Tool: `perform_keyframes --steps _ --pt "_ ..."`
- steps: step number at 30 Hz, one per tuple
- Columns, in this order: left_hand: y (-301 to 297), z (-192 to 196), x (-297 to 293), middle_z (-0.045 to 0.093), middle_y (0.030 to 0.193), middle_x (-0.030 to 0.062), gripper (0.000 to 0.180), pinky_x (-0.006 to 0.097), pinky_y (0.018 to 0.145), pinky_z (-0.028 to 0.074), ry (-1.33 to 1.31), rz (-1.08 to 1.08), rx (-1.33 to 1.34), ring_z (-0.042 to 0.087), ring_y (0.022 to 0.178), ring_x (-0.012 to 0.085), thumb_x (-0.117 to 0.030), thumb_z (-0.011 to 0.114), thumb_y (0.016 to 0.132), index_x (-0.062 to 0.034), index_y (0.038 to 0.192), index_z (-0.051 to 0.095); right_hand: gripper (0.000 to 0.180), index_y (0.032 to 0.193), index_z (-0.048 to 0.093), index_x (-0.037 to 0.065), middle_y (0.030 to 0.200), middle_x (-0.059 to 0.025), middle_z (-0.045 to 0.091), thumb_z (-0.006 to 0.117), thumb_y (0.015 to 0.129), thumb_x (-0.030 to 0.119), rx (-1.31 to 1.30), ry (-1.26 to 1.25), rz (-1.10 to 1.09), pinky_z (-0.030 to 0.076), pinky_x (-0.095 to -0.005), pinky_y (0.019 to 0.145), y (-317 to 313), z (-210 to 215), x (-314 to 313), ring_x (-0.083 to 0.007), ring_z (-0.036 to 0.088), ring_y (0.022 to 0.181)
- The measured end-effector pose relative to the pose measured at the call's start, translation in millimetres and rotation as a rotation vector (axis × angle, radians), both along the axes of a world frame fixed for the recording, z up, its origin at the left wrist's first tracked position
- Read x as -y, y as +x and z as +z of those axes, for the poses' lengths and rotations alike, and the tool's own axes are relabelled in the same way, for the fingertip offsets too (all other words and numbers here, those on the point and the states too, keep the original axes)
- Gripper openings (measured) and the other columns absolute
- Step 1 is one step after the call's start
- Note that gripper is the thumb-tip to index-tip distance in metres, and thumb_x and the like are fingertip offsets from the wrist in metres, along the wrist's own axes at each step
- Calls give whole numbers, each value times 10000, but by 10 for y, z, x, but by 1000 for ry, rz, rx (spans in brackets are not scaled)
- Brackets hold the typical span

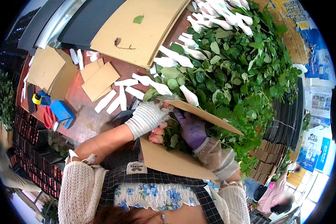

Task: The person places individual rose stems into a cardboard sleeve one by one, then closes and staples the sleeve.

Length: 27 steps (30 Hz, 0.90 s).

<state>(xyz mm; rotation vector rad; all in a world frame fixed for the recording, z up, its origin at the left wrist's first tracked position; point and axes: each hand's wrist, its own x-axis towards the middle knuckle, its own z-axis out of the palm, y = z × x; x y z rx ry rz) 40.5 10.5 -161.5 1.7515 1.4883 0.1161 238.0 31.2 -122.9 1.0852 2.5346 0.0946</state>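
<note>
Left hand (147, 117), head view: wears a striped white glove, with fingers bent near the left corner of the raised cardboard (209, 116). Reaches in from the lower left, close to the roses (156, 137). Cannot tell whether gripping, with fingertips lost in a pale, blurred patch.

Right hand (192, 130): wears a purple glove and a sheer cuff; points up and left, between the raised cardboard and the lower cardboard (175, 161). Cannot tell whether closed on anything, with fingertips partly hidden.

Roses: pink, clustered at the left end of the lower cardboard, between both hands, with green leaves to the right.

Beyond the hands, to the upper right: a large heap of leafy stems (231, 71), with heads in white sleeves (180, 58) along the far and left sides. To the left, on a red table (79, 95): loose sleeves (105, 101), small cardboard pieces (100, 82), a blue dispenser (61, 112) and red-handled scissors (45, 117). At the far side: a stack of large cardboard sheets (138, 31), topped by a green leaf (138, 19). At the lower right, well apart: another person (276, 198) in pink.
</note>
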Motion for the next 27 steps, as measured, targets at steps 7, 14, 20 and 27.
perform_keyframes --steps 7,14,20,27 --pt "-347 432 118 648 917 135 294 418 674 506 270 -95 -60 637 783 310 -317 601 852 -127 1069 656 442 1231 567 65 1255 -170 565 646 825 220 -553 -534 -55 500 -430 852 367 1568 48 -368 596 1041" --pt "-1623 500 -759 517 1249 124 641 413 1037 389 751 63 -491 462 1217 312 -196 815 628 -124 1201 536 355 1011 651 -26 927 -189 683 561 925 306 -1123 -208 -107 515 -360 721 624 2133 -186 -275 671 871" --pt "-1998 882 -916 634 893 114 261 400 806 496 296 2 -411 618 885 309 -151 781 655 -62 861 646 664 1292 450 -64 1147 -212 611 433 959 510 -1164 -974 -495 505 -399 856 -290 2045 -815 -304 627 1015" --pt "-1377 1709 -371 646 950 93 285 394 863 470 1299 119 -345 608 948 299 -266 754 703 -123 940 681 505 1232 495 -45 1047 -143 634 615 905 320 -1289 -1412 -912 568 -299 630 -1262 1447 -1483 -219 647 918"
